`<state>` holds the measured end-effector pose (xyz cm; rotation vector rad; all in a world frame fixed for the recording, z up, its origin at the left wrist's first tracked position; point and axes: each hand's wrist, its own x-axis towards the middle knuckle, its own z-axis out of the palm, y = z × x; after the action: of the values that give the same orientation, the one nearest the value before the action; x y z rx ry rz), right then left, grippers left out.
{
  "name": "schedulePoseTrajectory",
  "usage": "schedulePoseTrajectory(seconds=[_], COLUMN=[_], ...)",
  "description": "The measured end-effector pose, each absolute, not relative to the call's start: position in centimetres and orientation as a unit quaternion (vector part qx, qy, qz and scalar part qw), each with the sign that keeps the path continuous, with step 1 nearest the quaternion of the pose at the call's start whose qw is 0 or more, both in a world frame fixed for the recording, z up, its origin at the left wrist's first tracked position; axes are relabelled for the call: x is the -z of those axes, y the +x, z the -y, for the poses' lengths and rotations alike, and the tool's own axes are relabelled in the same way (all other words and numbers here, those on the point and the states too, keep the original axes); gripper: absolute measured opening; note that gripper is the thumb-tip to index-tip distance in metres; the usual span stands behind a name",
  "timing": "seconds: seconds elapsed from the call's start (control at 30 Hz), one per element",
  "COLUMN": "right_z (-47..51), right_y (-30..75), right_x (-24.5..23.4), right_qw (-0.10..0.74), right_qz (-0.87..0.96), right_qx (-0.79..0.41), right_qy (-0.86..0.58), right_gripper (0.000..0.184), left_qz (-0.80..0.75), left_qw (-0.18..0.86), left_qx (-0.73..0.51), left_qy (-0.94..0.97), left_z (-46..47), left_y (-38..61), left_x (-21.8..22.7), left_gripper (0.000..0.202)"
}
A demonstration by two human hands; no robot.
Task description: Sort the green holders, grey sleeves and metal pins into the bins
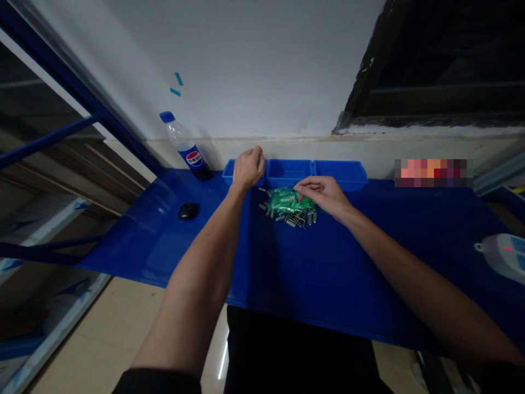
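Observation:
My left hand point(249, 166) is over the right part of the left blue bin point(229, 174), its fingers curled closed; whatever they hold, if anything, is hidden. My right hand point(322, 192) reaches over the right side of a small pile, thumb and fingertips pinched together. Anything between those fingertips is too small to name. The pile has green plastic pieces point(283, 202), which look shiny, with small grey metal cylinders point(291, 222) and thin pins point(301, 220) around the front. Behind the pile stand the middle blue bin point(289, 179) and the right blue bin point(342, 174).
A cola bottle point(191, 150), partly full, stands by the wall at the left. In front of it lies a black rounded object point(188, 210). A white device with a red light point(504, 257) sits at the right edge of the blue table point(320, 273). A blue metal frame point(53, 139) rises at left.

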<state>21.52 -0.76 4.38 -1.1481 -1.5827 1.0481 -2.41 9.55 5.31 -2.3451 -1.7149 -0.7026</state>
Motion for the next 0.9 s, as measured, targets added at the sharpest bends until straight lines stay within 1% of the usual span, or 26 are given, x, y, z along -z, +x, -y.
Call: schedulePoseTrajectory(seconds=[0.1,0.2,0.33,0.4,0.5,0.57,0.63,0.77,0.9], right_z=[0.5,0.3,0.1,0.1,0.2,0.3,0.4,0.5,0.5], right_y=[21.8,22.2,22.4,22.5,22.4,22.3,22.2,22.1,22.0], right_x=[-4.3,-4.0,-3.7,-3.7,-3.9,-4.0,-4.1,-4.1,-3.8], right_qw=[0.438,0.435,0.427,0.427,0.429,0.427,0.422,0.420,0.439], right_qz=[0.646,0.649,0.648,0.643,0.641,0.645,0.649,0.653,0.645], right_qx=[-0.416,-0.411,-0.402,-0.399,-0.388,-0.378,-0.372,-0.372,-0.361], right_qy=[-0.466,-0.469,-0.485,-0.494,-0.504,-0.509,-0.511,-0.508,-0.510], right_gripper=[0.023,0.022,0.020,0.018,0.015,0.015,0.017,0.020,0.020], left_qz=[0.526,0.431,0.384,0.365,0.283,0.250,0.234,0.207,0.246], left_qw=[0.050,0.008,0.063,0.060,0.007,0.005,0.016,0.015,-0.023], left_qx=[0.227,0.200,0.241,0.237,0.134,0.088,0.073,0.090,0.191], left_qy=[-0.818,-0.880,-0.889,-0.898,-0.950,-0.964,-0.969,-0.974,-0.950], left_z=[-9.3,-8.3,-7.1,-6.9,-6.9,-7.2,-7.6,-8.2,-7.6], left_y=[-3.4,-4.3,-4.8,-4.8,-4.5,-4.4,-4.3,-4.6,-4.8], left_x=[-4.9,-4.4,-4.8,-5.5,-6.6,-6.8,-6.5,-5.4,-5.5], left_gripper=[0.034,0.029,0.032,0.029,0.030,0.029,0.024,0.021,0.022])
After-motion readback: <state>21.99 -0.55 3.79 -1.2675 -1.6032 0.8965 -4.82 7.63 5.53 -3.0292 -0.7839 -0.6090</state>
